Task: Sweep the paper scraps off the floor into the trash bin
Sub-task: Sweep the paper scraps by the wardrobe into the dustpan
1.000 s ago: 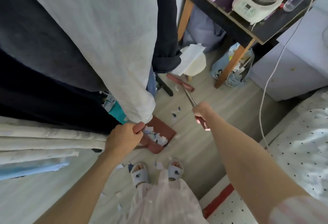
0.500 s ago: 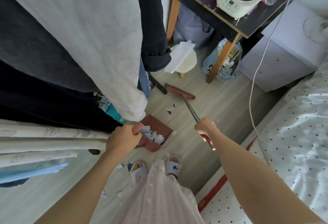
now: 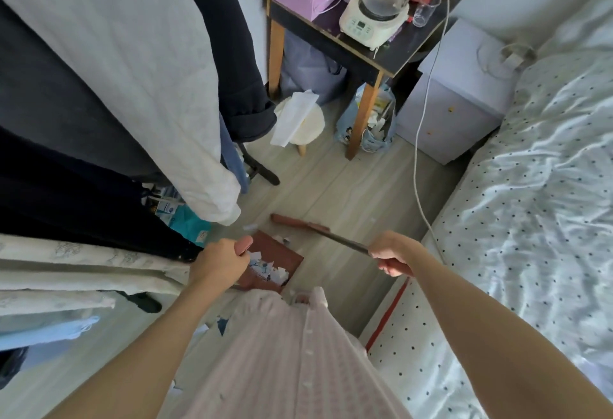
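Head view: left hand [image 3: 219, 261] grips the dustpan [image 3: 275, 261] handle at frame centre, scraps [image 3: 268, 269] already piled inside. Right hand [image 3: 393, 252] is wrapped round the broom [image 3: 300, 223] stick. I'd keep the pan lip flat and use short strokes toward it.

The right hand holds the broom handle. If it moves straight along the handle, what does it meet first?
Probably the broom head on the floor, then the dustpan held by the left hand. The right hand points that way, though depth is uncertain.
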{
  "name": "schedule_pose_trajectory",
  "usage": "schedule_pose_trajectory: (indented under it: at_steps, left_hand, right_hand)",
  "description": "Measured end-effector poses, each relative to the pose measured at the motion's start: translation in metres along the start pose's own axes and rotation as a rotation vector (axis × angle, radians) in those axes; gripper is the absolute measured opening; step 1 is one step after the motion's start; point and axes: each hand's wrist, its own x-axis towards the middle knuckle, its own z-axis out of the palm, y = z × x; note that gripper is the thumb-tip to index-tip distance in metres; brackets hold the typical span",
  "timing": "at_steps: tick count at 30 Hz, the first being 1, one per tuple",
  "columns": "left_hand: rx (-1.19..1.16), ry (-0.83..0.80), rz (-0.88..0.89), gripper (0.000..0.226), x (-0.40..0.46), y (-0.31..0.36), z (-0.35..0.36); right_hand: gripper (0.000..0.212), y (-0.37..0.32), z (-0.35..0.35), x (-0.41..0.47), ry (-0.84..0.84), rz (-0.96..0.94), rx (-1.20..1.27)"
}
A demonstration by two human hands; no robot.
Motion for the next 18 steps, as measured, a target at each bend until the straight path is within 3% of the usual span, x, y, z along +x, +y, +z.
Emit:
schedule_pose_trajectory:
  at_steps: [9,13,18]
  left_hand:
    - [0.005,0.023,0.028,0.019,-0.002,0.017,0.009]
    - [0.001,0.056,0.002,0.021,-0.007,0.013,0.015]
    - [-0.065,0.041,-0.008,0.026,-0.010,-0.004,0.021]
  right_hand:
    - [0.017,0.032,-0.017,0.041,0.194,-0.025,0.205]
    - [0.033,0.052,-0.012,0.058,0.314,0.007,0.111]
    - [0.026,0.063,0.008,0.049,0.236,0.095,0.100]
